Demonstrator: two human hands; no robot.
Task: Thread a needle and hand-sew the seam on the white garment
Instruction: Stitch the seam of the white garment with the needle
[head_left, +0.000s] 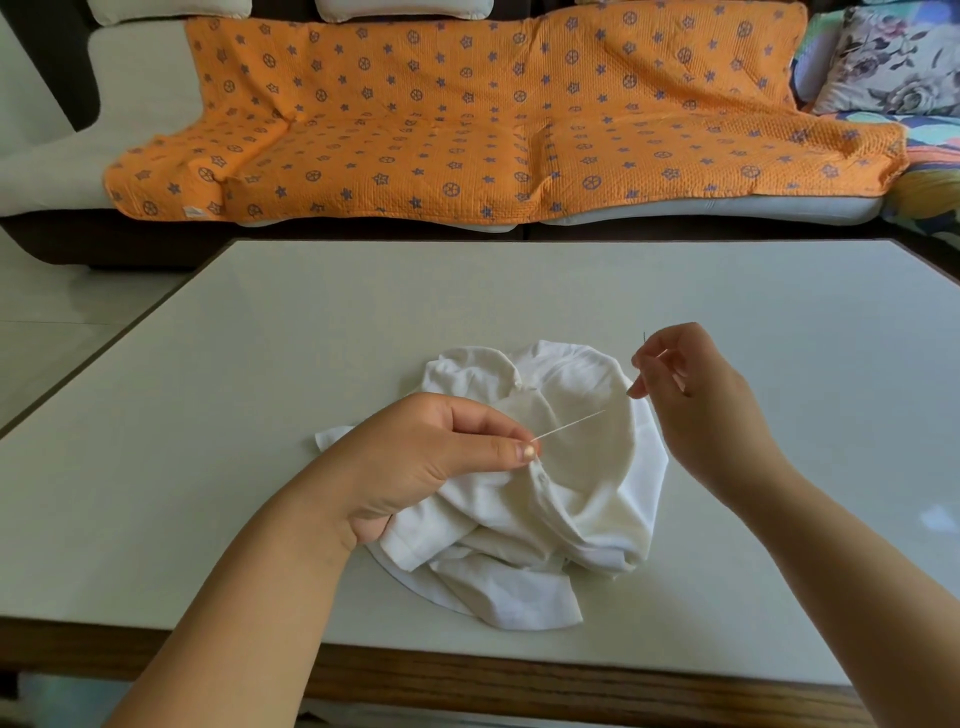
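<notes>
A crumpled white garment (587, 483) lies on the pale table (337, 332) in front of me. My left hand (415, 457) rests on the garment's left side, thumb and forefinger pinched on a short stiff length of white thread (571, 424) that points up and right. My right hand (696, 395) hovers just past the garment's right edge, fingertips pinched on a thin dark needle (644, 339) whose tip sticks up above the fingers. A gap separates the thread's free end from the right fingertips.
The table has a wooden front edge (519, 680) close to me. Behind the table stands a sofa draped with an orange patterned quilt (467, 114), with floral cushions (893, 57) at the far right.
</notes>
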